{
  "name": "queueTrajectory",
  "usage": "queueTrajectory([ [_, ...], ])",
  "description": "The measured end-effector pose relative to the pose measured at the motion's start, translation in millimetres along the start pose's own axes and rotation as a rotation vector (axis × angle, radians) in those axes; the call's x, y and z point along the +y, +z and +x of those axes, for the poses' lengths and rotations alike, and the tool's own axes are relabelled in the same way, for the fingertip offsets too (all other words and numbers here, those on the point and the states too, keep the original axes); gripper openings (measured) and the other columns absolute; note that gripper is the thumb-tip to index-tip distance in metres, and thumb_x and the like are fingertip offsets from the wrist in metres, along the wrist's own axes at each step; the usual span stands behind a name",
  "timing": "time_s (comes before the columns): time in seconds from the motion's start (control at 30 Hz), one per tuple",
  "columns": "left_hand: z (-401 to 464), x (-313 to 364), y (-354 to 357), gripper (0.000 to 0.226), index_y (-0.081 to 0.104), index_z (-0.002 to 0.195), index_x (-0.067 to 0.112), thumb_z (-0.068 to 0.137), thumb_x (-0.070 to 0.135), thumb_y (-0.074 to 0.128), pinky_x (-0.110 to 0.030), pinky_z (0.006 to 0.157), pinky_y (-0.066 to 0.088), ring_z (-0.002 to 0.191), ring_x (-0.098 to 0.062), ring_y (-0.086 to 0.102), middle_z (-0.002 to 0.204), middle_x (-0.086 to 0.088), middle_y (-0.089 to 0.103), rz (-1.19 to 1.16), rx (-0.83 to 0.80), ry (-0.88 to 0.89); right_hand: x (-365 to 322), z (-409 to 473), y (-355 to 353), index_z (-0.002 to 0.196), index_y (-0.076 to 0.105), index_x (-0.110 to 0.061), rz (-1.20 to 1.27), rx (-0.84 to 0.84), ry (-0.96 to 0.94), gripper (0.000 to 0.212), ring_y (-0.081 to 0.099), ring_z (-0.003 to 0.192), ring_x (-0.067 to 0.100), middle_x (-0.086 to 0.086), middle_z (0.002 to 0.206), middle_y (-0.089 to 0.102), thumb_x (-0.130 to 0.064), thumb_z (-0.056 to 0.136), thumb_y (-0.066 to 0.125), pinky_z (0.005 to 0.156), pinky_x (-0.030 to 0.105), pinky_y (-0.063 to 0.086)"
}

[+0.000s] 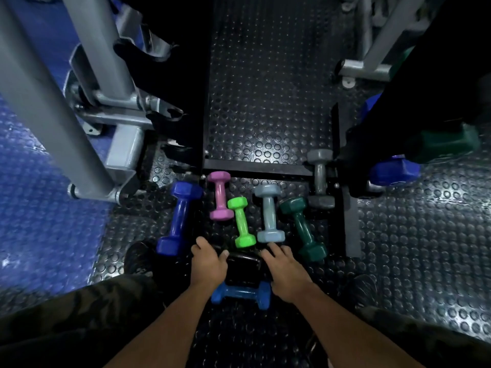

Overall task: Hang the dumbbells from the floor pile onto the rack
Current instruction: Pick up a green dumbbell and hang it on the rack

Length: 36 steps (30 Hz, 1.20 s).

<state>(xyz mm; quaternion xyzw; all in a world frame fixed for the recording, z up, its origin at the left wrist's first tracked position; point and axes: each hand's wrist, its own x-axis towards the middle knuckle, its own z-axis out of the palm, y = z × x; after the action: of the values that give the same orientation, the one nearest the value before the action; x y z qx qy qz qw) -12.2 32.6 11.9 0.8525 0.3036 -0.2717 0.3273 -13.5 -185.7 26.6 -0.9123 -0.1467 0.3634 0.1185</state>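
Several dumbbells lie on the studded black floor: dark blue (178, 216), pink (220, 195), lime green (241, 223), pale grey-blue (269, 213), dark green (303, 228), and grey (320, 179) across the rack's base bar. A black dumbbell (243, 264) lies crosswise between my hands, above a bright blue one (240, 294). My left hand (208, 264) grips its left end and my right hand (285, 269) grips its right end. The black rack (414, 102) rises at the right, holding a dark green dumbbell (446, 142) and a blue one (396, 172).
A grey exercise machine frame (87, 102) stands at the left on blue flooring (39, 221). Another grey machine foot (364, 70) sits at the far right. The rack's base bars (255, 167) cross the floor behind the pile. My shoes (139, 258) and camouflage trousers flank the dumbbells.
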Motion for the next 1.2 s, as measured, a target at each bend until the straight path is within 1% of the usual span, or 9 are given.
queueTrajectory([
  [0.13, 5, -3, 10, 0.053, 0.031, 0.125, 0.010, 0.097, 0.033, 0.070, -0.046, 0.094, 0.052, 0.111, -0.039, 0.059, 0.135, -0.020, 0.046, 0.025, -0.064, -0.062, 0, -1, 12, 0.157, 0.032, -0.027, -0.043, -0.032, 0.029, 0.083, 0.028, 0.147, 0.031, -0.002, 0.166, 0.017, -0.004, 0.088, 0.074, 0.110, 0.044, 0.051],
  [0.23, 11, 1, 14, 0.057, 0.030, 0.130, 0.011, 0.097, 0.038, 0.068, -0.047, 0.089, 0.055, 0.109, -0.041, 0.062, 0.135, -0.020, 0.045, 0.122, -0.076, -0.077, -2, 3, 16, 0.153, 0.038, -0.025, -0.015, -0.035, 0.087, 0.075, 0.037, 0.138, 0.031, 0.002, 0.157, 0.025, -0.005, 0.090, 0.072, 0.108, 0.046, 0.051],
  [0.37, 17, 13, 4, 0.067, 0.032, 0.139, 0.015, 0.094, 0.053, 0.065, -0.046, 0.091, 0.053, 0.119, -0.037, 0.058, 0.137, -0.017, 0.045, 0.367, -0.074, -0.024, -8, 14, 5, 0.144, 0.048, -0.024, 0.011, -0.003, 0.110, 0.061, 0.044, 0.128, 0.029, 0.003, 0.145, 0.039, -0.035, 0.089, 0.072, 0.103, 0.046, 0.053],
  [0.47, 27, 41, -6, 0.063, 0.048, 0.134, 0.014, 0.092, 0.059, 0.064, -0.044, 0.089, 0.053, 0.118, -0.035, 0.060, 0.131, -0.012, 0.053, 0.444, 0.029, 0.107, -21, 19, 3, 0.141, 0.052, -0.021, 0.084, 0.124, 0.132, 0.063, 0.048, 0.126, 0.027, 0.003, 0.138, 0.048, -0.055, 0.089, 0.064, 0.101, 0.043, 0.053],
  [0.6, 54, 80, -20, 0.045, 0.057, 0.127, 0.014, 0.095, 0.045, 0.063, -0.047, 0.087, 0.054, 0.113, -0.037, 0.061, 0.123, -0.013, 0.060, 0.523, 0.079, 0.467, -43, 36, 3, 0.135, 0.058, -0.019, 0.421, 0.218, 0.215, 0.055, 0.052, 0.121, 0.023, 0.002, 0.128, 0.054, -0.052, 0.092, 0.069, 0.102, 0.038, 0.052],
  [0.73, 78, 103, -27, 0.061, 0.044, 0.149, 0.022, 0.096, 0.044, 0.063, -0.047, 0.099, 0.049, 0.130, -0.035, 0.051, 0.144, -0.013, 0.049, 0.849, 0.011, 0.735, -66, 56, -3, 0.119, 0.063, -0.012, 0.828, 0.310, 0.395, 0.041, 0.063, 0.100, 0.024, 0.004, 0.110, 0.062, -0.037, 0.089, 0.079, 0.082, 0.029, 0.049],
  [0.8, 92, 106, -24, 0.072, 0.033, 0.160, 0.027, 0.096, 0.042, 0.064, -0.049, 0.110, 0.045, 0.142, -0.037, 0.041, 0.159, -0.018, 0.036, 0.960, -0.101, 0.825, -73, 66, -4, 0.121, 0.063, -0.010, 0.948, 0.346, 0.488, 0.043, 0.064, 0.102, 0.027, 0.009, 0.113, 0.065, -0.031, 0.088, 0.080, 0.083, 0.030, 0.049],
  [0.9, 114, 106, -18, 0.074, 0.028, 0.163, 0.032, 0.098, 0.032, 0.064, -0.052, 0.119, 0.038, 0.149, -0.041, 0.035, 0.166, -0.024, 0.025, 1.018, -0.215, 0.855, -77, 82, 1, 0.126, 0.059, -0.008, 0.938, 0.322, 0.510, 0.044, 0.061, 0.112, 0.030, 0.014, 0.123, 0.061, -0.025, 0.090, 0.077, 0.093, 0.032, 0.049],
  [1.2, 128, 113, -8, 0.071, 0.028, 0.162, 0.040, 0.100, 0.021, 0.057, -0.047, 0.114, 0.041, 0.134, -0.038, 0.048, 0.149, -0.021, 0.039, 1.046, -0.390, 0.665, -52, 133, 11, 0.138, 0.058, -0.008, 0.725, -0.064, 0.504, 0.054, 0.062, 0.128, 0.032, 0.012, 0.135, 0.065, -0.033, 0.091, 0.069, 0.108, 0.036, 0.050],
])
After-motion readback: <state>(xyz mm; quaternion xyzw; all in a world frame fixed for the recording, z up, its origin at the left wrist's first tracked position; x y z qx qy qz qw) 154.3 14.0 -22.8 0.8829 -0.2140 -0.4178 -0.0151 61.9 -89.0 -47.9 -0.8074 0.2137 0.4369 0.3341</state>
